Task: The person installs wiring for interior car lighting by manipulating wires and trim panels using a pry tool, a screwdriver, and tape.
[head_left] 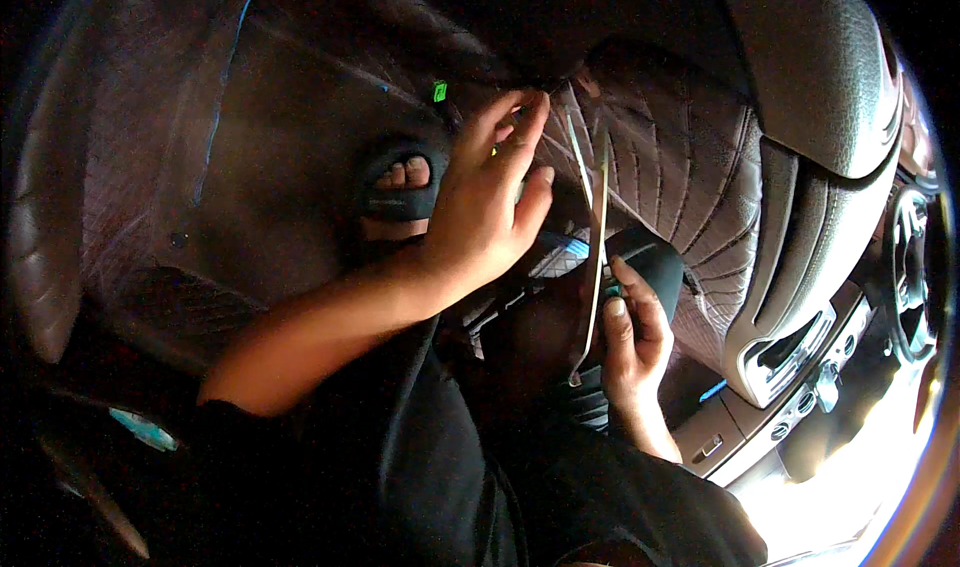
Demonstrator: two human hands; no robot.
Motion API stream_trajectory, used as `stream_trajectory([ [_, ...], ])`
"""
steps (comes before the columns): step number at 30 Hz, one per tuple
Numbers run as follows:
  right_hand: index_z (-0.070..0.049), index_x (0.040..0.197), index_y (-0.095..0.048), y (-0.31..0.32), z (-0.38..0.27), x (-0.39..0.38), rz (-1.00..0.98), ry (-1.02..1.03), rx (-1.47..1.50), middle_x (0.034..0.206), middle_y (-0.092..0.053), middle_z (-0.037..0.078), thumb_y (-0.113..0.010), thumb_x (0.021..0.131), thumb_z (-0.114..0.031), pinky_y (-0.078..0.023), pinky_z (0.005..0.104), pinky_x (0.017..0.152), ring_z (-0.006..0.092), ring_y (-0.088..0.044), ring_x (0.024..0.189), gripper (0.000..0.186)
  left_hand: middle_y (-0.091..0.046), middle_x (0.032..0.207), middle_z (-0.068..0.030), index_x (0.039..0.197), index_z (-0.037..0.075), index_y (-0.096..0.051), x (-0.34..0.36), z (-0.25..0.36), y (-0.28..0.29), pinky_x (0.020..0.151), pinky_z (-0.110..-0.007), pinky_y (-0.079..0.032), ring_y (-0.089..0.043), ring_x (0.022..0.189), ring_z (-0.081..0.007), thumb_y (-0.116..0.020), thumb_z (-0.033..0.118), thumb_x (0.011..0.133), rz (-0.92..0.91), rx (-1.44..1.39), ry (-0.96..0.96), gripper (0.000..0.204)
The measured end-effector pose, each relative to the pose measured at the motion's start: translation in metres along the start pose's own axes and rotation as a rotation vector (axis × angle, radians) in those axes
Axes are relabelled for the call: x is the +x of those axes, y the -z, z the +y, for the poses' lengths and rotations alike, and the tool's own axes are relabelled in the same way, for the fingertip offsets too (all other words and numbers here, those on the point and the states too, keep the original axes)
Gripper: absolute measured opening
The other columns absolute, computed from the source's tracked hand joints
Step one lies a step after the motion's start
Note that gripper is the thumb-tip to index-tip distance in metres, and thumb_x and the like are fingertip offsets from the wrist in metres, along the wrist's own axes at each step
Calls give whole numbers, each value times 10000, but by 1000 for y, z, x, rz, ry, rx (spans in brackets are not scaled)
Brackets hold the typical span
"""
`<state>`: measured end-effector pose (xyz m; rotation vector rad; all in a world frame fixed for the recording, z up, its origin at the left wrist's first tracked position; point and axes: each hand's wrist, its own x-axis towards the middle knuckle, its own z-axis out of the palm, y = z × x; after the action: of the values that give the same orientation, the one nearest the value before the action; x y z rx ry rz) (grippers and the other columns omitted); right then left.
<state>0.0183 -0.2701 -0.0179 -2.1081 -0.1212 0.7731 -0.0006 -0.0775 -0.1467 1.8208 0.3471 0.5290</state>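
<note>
My left hand (485, 202) reaches in from the lower left, its thumb apart from the partly bent fingers. Its fingertips come close to the upper end of a thin pale strip (597, 227), and I cannot make out anything held in it. To the right, my right hand (638, 342) has its thumb and fingers pinched together beside the strip's lower part. Something small and dark greenish (613, 292) shows between those fingertips, too small to name. The strip runs down past the right hand and bends near its lower end.
This is a dim car interior. Brown quilted lining (680, 157) lies behind the strip. A foot in a black sandal (400, 205) rests on the brown floor mat (290, 117). At the right are a padded panel (810, 57), a steering wheel (908, 277) and strong glare.
</note>
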Motion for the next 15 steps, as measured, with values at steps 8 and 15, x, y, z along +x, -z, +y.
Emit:
stream_trajectory([
  [8,43,1380,-497,-3,7,-1,-17,-54,-42,1128,-680,139,-519,1020,-99,-480,280,904,164,-635,995,387,-483,1380,-206,1367,29,-520,0,-12,-11,1055,-412,-422,-513,1247,-353,-672,44,867,22,-65,66,522],
  [15,10,1383,-519,-24,16,-4,123,58,-82,1048,-681,59,-531,1015,-63,-449,194,682,58,-528,735,376,-481,1373,-196,1380,19,-522,3,-17,-9,1102,-417,-364,-479,1280,-346,-673,58,878,-20,-134,49,526],
])
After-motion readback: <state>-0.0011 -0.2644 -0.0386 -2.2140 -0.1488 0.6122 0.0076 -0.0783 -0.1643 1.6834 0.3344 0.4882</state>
